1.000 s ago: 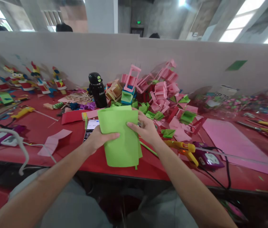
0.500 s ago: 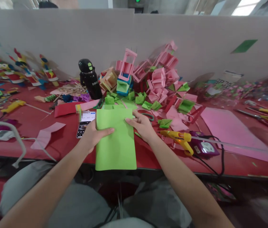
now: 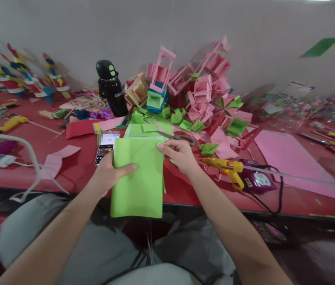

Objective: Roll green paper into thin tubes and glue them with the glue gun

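A stack of light green paper sheets (image 3: 139, 178) lies over the front edge of the red table (image 3: 75, 174). My left hand (image 3: 108, 174) grips its left edge, thumb on top. My right hand (image 3: 179, 154) pinches the upper right corner with curled fingers. A phone (image 3: 105, 144) lies just left of the sheets, its screen lit. Green-handled scissors (image 3: 179, 137) rest right behind my right hand. More green sheets (image 3: 146, 130) lie flat behind the held stack.
A heap of folded pink and green paper pieces (image 3: 203, 103) fills the table's middle, beside a black bottle (image 3: 112, 89). A yellow glue gun (image 3: 223, 168) and purple power strip (image 3: 258, 180) lie right. A pink sheet (image 3: 286, 158) lies far right. Colourful paper figures (image 3: 21, 75) stand far left.
The green sheets have been drawn nearer, hanging further over the table edge. Both hands keep their hold. The view has tilted down.
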A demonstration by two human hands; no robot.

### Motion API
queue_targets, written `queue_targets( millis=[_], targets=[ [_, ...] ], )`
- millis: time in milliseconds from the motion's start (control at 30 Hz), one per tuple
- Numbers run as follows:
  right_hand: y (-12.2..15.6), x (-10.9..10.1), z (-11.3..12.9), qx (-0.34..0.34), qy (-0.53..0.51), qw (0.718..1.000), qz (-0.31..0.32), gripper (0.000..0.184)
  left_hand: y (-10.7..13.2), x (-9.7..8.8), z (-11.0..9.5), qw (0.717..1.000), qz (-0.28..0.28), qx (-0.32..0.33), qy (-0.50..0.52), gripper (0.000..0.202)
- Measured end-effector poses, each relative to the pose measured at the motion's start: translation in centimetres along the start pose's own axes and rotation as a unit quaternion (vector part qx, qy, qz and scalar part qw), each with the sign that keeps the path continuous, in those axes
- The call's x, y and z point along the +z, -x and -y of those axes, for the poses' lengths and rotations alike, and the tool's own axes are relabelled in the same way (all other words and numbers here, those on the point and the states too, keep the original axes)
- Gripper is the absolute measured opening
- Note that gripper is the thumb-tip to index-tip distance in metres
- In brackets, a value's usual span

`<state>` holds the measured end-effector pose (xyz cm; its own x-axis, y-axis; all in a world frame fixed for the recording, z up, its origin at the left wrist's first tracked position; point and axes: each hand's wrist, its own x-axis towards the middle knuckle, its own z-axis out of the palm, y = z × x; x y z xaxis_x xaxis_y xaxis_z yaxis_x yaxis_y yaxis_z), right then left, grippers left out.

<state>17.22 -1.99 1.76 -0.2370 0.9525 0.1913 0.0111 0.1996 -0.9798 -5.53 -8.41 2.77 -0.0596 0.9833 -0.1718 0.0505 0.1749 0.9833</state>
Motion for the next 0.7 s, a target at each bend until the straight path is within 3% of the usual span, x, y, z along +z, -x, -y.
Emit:
queue_targets(
  millis=[233, 700],
  targets=[
    [0.3, 0.2, 0.8, -0.015, 0.024, 1.0, -0.014, 0.041, -0.4, -0.8, 0.2, 0.999, -0.023, 0.009, -0.042, 0.07],
    [0.3, 0.1, 1.2, -0.021, 0.043, 0.999, -0.011, 0.041, -0.5, -0.7, 0.6, 0.999, -0.019, 0.009, -0.039, 0.069]
  ],
)
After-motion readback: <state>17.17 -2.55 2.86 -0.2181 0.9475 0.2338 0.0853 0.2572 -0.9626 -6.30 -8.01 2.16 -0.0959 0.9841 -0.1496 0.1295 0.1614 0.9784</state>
